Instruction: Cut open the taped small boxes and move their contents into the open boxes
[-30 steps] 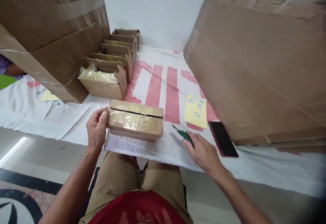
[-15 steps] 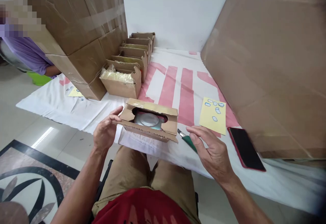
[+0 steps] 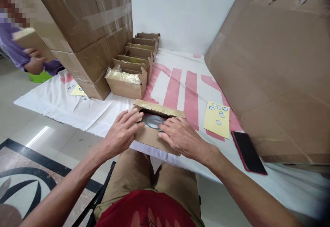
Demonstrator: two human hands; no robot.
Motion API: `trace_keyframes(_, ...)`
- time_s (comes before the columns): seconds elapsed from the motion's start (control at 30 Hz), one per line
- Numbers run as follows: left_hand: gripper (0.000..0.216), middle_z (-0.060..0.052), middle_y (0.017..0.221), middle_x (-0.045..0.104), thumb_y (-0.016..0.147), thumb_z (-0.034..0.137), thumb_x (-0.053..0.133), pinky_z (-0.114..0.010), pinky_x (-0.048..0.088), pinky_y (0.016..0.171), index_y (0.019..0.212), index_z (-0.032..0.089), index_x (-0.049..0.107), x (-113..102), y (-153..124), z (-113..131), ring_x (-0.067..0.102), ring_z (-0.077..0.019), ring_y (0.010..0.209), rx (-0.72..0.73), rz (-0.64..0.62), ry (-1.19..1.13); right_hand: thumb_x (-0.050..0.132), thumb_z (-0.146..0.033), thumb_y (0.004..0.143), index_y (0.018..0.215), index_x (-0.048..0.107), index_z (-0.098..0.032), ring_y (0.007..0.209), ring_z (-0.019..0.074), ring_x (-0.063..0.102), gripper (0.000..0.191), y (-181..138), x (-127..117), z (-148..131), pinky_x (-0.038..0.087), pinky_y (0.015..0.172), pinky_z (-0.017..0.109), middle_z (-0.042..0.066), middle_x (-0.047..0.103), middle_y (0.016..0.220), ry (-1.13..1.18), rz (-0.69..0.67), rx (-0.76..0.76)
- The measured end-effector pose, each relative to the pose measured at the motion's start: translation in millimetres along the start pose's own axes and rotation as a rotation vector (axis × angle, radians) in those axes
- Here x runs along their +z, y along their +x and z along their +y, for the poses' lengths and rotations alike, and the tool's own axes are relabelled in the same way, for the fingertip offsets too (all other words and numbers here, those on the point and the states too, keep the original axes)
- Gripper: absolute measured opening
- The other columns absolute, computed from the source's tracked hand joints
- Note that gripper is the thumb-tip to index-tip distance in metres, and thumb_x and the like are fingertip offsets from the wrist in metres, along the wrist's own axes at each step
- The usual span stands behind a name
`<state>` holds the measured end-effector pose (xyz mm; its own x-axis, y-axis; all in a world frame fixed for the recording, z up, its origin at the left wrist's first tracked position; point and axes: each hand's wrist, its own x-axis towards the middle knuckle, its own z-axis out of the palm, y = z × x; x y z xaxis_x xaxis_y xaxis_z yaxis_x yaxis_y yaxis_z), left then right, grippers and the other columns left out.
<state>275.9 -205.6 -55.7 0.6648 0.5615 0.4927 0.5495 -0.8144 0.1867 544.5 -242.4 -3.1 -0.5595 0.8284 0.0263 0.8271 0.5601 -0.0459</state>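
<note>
The small cardboard box (image 3: 148, 138) sits at the near edge of the table (image 3: 98, 115), in front of the person's lap, in the head view. Its far flap (image 3: 165, 108) stands up along the opening, and its near side slopes toward the person. Inside lies a pale, round-topped item (image 3: 153, 121).

The left hand (image 3: 126, 127) rests on the box's left end, its fingers bent and slightly spread at the opening. The right hand (image 3: 182, 136) covers the right end, fingers curled with their tips close to the round item. Whether either hand pinches the cardboard or only presses it, I cannot tell.

The step in hand looks like opening the box; the next move seems to call for both hands clearing the end flaps evenly, without catching the contents.

By the table's near edge, to the right, lies a phone (image 3: 249, 153), with a yellow sheet (image 3: 217, 118) just beyond it. A large carton (image 3: 278, 82) stands along the right side. Toward the left, a row of opened boxes (image 3: 126, 86) runs to the far edge beside stacked cartons (image 3: 85, 24). Past the table's left end, a co-worker's hand (image 3: 36, 63) is at another box (image 3: 34, 43).
</note>
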Motion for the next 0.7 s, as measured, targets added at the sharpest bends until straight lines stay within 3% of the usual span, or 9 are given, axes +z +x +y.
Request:
trace_keyframes(0.1,0.047,-0.013,0.135,0.073,0.091,0.005,0.049,-0.055,0.035,0.126,0.13,0.021,0.07,-4.1,17.5,0.3,0.055,-0.0309,0.143,0.138,-0.159,0.038,0.05,-0.038,0.109,0.094,0.075,-0.017,0.089,0.0257,0.065,0.036,4.4,-7.8,-3.1,0.039,0.085,0.039,0.011,0.078,0.091,-0.183,-0.07,0.009)
trace_keyframes(0.2,0.039,-0.013,0.112,0.077,0.09,0.006,0.052,-0.058,0.032,0.127,0.119,0.02,0.074,-13.8,30.0,-0.4,0.063,-0.0308,0.128,0.189,-0.244,0.066,0.052,-0.036,0.108,0.097,0.075,-0.017,0.088,0.0268,0.065,0.032,-4.7,-16.6,2.1,0.038,0.084,0.041,0.012,0.078,0.092,-0.259,-0.035,0.007)
trace_keyframes(0.3,0.028,-0.011,0.104,0.074,0.091,0.012,0.055,-0.06,0.03,0.126,0.106,0.021,0.076,-26.5,34.0,-3.0,0.066,-0.03,0.116,0.133,-0.186,0.098,0.051,-0.026,0.107,0.098,0.076,-0.016,0.085,0.0273,0.068,0.028,-17.4,-25.2,12.6,0.039,0.084,0.042,0.011,0.078,0.089,-0.307,-0.059,0.069)
trace_keyframes(0.4,0.017,-0.011,0.107,0.072,0.092,0.026,0.064,-0.066,0.029,0.125,0.102,0.023,0.077,-32.7,27.6,-7.9,0.062,-0.0351,0.122,-0.008,-0.065,0.133,0.054,-0.019,0.103,0.094,0.077,-0.017,0.086,0.028,0.071,0.025,-19.8,-30.5,21.0,0.041,0.077,0.04,0.012,0.079,0.09,-0.303,-0.178,0.151)
trace_keyframes(0.57,0.03,-0.015,0.116,0.072,0.089,0.046,0.071,-0.075,0.011,0.127,0.107,0.023,0.077,-21.3,5.9,-12.0,0.05,-0.046,0.14,-0.234,0.054,0.183,0.058,-0.014,0.096,0.093,0.078,-0.015,0.091,0.0355,0.075,0.021,9.6,-27.6,20.6,0.046,0.07,0.04,0.018,0.079,0.096,-0.217,-0.349,0.248)
trace_keyframes(0.63,0.032,-0.016,0.119,0.072,0.09,0.045,0.069,-0.075,0.011,0.127,0.111,0.022,0.076,-14.4,0.0,-10.1,0.051,-0.0458,0.139,-0.282,0.058,0.17,0.062,-0.016,0.093,0.096,0.078,-0.016,0.091,0.0369,0.075,0.016,25.5,-23.0,18.8,0.05,0.074,0.044,0.017,0.08,0.097,-0.171,-0.373,0.227)
trace_keyframes(0.7,0.032,-0.016,0.124,0.071,0.091,0.044,0.068,-0.072,0.016,0.127,0.115,0.022,0.075,-8.5,-3.0,-6.6,0.054,-0.0438,0.137,-0.311,0.06,0.166,0.067,-0.018,0.09,0.112,0.076,-0.016,0.101,0.0359,0.074,0.024,39.0,-17.6,19.5,0.053,0.082,0.046,0.017,0.079,0.109,-0.139,-0.371,0.168)
